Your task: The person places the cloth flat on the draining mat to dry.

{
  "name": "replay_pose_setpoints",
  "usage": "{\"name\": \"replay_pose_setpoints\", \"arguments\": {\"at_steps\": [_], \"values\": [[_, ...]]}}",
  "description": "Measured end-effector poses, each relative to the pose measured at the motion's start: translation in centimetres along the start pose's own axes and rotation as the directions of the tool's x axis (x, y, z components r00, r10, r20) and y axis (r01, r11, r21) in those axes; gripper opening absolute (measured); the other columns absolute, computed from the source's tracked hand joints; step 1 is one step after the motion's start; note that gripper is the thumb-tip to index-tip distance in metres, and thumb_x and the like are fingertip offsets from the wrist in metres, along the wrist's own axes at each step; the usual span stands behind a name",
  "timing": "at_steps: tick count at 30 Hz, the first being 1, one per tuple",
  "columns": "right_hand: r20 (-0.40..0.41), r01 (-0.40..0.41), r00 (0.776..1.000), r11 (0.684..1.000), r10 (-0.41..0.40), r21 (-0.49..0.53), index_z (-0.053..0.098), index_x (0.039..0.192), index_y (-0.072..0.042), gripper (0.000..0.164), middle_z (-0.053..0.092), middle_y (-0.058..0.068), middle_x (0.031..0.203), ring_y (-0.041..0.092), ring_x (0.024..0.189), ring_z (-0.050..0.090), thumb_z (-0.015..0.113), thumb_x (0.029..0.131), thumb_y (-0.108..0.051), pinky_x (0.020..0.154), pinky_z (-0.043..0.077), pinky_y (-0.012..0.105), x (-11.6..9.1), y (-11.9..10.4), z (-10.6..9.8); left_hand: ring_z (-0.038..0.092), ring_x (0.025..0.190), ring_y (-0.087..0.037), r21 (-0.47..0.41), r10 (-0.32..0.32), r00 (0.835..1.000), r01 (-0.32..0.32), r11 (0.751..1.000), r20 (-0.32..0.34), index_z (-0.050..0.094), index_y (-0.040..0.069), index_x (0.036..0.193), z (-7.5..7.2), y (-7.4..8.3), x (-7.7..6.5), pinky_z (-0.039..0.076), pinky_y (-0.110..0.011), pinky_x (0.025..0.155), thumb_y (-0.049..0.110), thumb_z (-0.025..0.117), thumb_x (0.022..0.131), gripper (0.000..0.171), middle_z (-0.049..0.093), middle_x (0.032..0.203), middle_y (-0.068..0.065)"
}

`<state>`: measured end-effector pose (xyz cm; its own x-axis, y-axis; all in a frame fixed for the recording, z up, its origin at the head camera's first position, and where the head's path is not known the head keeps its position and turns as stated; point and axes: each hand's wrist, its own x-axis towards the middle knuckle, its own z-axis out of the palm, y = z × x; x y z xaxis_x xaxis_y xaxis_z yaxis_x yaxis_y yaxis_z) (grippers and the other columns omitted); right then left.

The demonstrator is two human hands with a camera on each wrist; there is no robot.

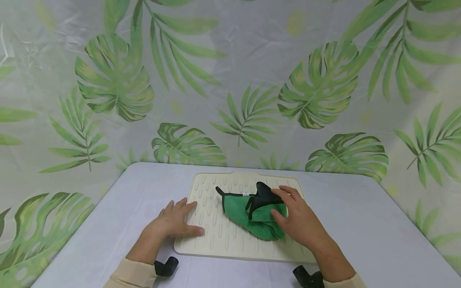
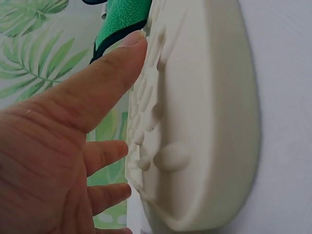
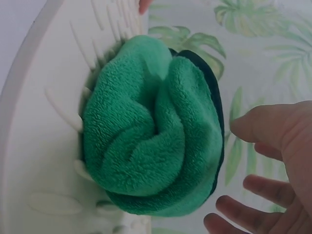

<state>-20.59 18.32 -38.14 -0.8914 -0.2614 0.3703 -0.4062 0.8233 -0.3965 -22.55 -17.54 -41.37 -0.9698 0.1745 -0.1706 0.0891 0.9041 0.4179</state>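
Note:
A green plush cloth (image 1: 237, 209) with black edging and a hanging loop lies folded and bunched on a cream board (image 1: 201, 244) with raised oval bumps. My right hand (image 1: 300, 218) is over the cloth's right side, thumb and fingers spread. In the right wrist view a gap shows between the thumb and the rolled green cloth (image 3: 146, 131), and nothing is gripped. At the board's left edge my left hand (image 1: 174, 222) lies with fingers spread, the thumb over the rim. The left wrist view shows that thumb close to the board (image 2: 195, 97); contact is hard to tell.
The board lies on a table with a white cover (image 1: 345, 208). Behind it hangs a leaf-patterned sheet (image 1: 252, 52). Black devices (image 1: 167, 267) are worn at both wrists, close to the board's near edge.

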Motion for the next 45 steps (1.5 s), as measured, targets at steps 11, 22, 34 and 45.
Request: {"name": "replay_pose_setpoints", "arguments": {"at_steps": [11,22,34,45], "values": [[-0.055,0.019,0.998,1.0,-0.019,-0.004,0.054,0.144,-0.009,0.05,0.05,0.017,0.146,0.04,0.127,0.06,0.068,0.097,-0.011,0.097,0.055,0.058,0.0,1.1,-0.8,0.013,0.156,-0.05,-0.119,0.118,0.99,-0.127,0.985,-0.074,0.04,0.015,0.158,0.6,1.6,0.2,0.022,-0.07,0.121,0.055,0.077,0.085,0.091,0.035,0.164,-0.018],[0.009,0.019,1.0,1.0,-0.019,0.012,0.064,0.134,-0.01,0.04,0.064,0.011,0.13,0.033,0.12,0.065,0.07,0.095,-0.008,0.097,0.056,0.052,0.2,1.6,-0.1,0.038,0.151,-0.038,-0.376,0.214,0.971,-0.238,0.896,-0.105,0.026,0.026,0.163,2.6,4.4,0.5,0.032,-0.065,0.119,0.052,0.07,0.093,0.086,0.049,0.157,-0.009],[0.153,0.008,0.988,1.0,-0.007,-0.003,0.059,0.141,-0.015,0.054,0.062,0.01,0.129,0.036,0.123,0.059,0.076,0.091,-0.009,0.102,0.052,0.056,-0.1,0.9,0.5,0.044,0.147,-0.033,-0.443,0.336,0.929,-0.369,0.817,-0.154,0.055,0.025,0.144,3.5,5.7,0.4,0.035,-0.06,0.12,0.043,0.069,0.097,0.053,0.057,0.149,-0.003],[0.086,0.001,0.996,1.0,-0.003,0.016,0.067,0.119,-0.016,0.033,0.067,0.003,0.111,0.023,0.107,0.067,0.075,0.089,-0.006,0.092,0.057,0.045,0.1,1.1,1.1,0.044,0.141,-0.032,-0.411,0.454,0.89,-0.428,0.805,-0.039,0.068,0.018,0.128,3.9,5.7,-0.1,0.039,-0.06,0.114,0.04,0.068,0.098,0.038,0.052,0.14,-0.005]]}}
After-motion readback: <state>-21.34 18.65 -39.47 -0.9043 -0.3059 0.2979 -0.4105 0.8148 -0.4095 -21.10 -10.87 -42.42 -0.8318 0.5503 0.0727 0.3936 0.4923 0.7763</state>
